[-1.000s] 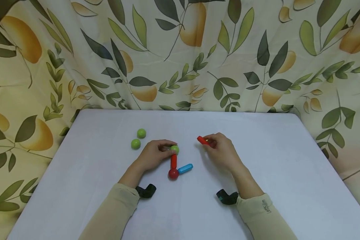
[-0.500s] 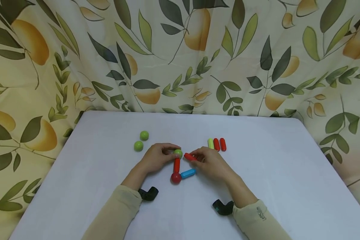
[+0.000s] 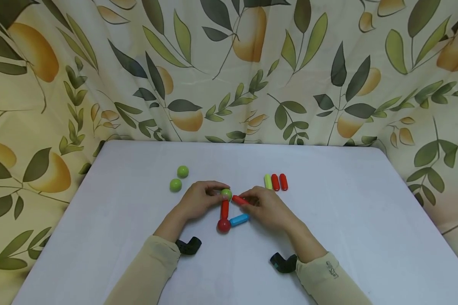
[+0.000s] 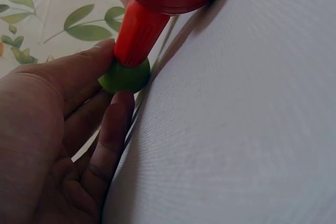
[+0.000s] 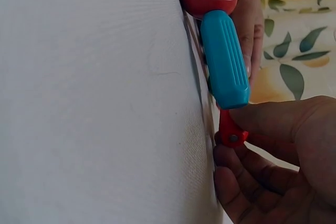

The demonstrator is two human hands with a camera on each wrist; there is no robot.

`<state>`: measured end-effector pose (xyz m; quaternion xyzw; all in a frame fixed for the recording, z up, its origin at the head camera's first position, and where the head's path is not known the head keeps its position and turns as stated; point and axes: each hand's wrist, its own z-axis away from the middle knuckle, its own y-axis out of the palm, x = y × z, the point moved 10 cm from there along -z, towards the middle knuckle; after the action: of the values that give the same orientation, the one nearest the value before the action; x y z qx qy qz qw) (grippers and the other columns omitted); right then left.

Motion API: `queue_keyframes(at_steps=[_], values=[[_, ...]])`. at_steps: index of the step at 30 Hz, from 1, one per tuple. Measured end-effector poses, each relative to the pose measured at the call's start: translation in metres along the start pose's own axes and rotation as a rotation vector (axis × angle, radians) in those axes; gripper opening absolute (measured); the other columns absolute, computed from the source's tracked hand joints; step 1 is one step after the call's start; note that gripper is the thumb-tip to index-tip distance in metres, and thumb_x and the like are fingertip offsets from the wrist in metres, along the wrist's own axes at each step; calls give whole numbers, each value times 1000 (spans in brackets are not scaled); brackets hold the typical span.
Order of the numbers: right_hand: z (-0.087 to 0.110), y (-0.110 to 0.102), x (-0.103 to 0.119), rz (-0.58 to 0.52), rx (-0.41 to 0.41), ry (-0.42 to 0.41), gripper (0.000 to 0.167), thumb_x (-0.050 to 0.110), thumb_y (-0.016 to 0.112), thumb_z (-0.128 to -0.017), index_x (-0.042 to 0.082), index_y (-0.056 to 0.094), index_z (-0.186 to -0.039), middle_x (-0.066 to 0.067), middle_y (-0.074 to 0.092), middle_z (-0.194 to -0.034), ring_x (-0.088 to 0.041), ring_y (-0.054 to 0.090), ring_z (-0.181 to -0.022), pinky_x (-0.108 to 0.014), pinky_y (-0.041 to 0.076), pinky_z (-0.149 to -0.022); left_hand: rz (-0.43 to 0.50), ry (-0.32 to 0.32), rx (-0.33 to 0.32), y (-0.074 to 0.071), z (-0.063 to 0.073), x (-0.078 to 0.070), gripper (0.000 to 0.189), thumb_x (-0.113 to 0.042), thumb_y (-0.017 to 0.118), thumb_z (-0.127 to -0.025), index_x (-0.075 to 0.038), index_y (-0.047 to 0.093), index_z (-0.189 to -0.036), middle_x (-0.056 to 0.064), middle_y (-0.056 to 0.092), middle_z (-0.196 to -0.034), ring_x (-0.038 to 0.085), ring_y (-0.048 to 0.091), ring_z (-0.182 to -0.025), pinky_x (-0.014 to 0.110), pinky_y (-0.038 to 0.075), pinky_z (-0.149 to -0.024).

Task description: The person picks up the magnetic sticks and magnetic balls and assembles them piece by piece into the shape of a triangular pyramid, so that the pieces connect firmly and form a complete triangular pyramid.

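Observation:
My left hand (image 3: 200, 203) pinches a green ball (image 3: 227, 194) between thumb and fingers. A red rod (image 3: 224, 209) runs from that ball down to a red ball (image 3: 224, 225), and a blue rod (image 3: 239, 220) sticks out from the red ball to the right. In my right hand (image 3: 269, 207) is another red rod (image 3: 239, 199), pinched between thumb and fingers, its tip close to the green ball; whether they touch I cannot tell. The right wrist view shows a metal dot on the end of this held red rod (image 5: 232, 136), beyond the blue rod (image 5: 224, 59).
Two loose green balls (image 3: 179, 178) lie on the white table (image 3: 137, 169) left of the hands. Behind the right hand, a yellow-green rod (image 3: 268, 181) and two red rods (image 3: 279, 182) stand side by side. A patterned curtain (image 3: 229, 84) hangs behind the table.
The right hand has moved left and nearer with its red rod, bringing it to the green ball. This uncovered the row of rods behind it. The left hand keeps its hold.

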<state>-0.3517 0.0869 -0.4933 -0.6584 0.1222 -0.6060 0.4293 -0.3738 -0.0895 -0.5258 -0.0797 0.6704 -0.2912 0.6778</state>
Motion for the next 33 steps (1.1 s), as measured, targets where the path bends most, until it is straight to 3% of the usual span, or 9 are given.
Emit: queue_keyframes(at_steps=[12, 21, 26, 30, 33], values=[[-1, 1, -2, 0, 5, 49, 31, 25, 75, -96, 18, 73, -126, 6, 72, -105, -14, 64, -95, -34, 55, -87, 16, -2, 6, 0, 1, 1, 25, -38, 80, -91, -39, 76, -116, -11, 74, -98, 14, 65, -92, 34, 50, -81], [0, -11, -9, 16, -23, 63, 27, 24, 65, -102, 19, 73, -128, 2, 71, -117, -18, 64, -105, -40, 56, -91, 38, -6, -38, -6, -1, 1, 26, -34, 78, -93, -34, 74, -119, -6, 75, -92, 14, 67, -88, 33, 50, -78], [0, -14, -14, 4, -30, 63, 29, 23, 62, -104, 18, 71, -131, -1, 71, -125, -21, 64, -111, -43, 57, -94, 57, -4, -60, -7, -3, 3, 28, -30, 75, -96, -30, 72, -124, -3, 76, -100, 13, 68, -89, 32, 53, -80], [-1, -15, -17, -8, -32, 63, 30, 22, 60, -105, 19, 69, -133, -1, 72, -122, -20, 62, -105, -39, 56, -91, 69, 0, -67, -7, -4, 4, 32, -30, 74, -98, -29, 71, -129, -4, 75, -113, 12, 71, -94, 33, 55, -86], [-1, -15, -19, -15, -27, 73, 30, 21, 60, -105, 19, 69, -133, -1, 72, -117, -19, 60, -99, -34, 53, -85, 69, -5, -69, -7, -4, 6, 32, -31, 73, -98, -30, 71, -130, -3, 76, -109, 11, 71, -93, 34, 55, -86]])
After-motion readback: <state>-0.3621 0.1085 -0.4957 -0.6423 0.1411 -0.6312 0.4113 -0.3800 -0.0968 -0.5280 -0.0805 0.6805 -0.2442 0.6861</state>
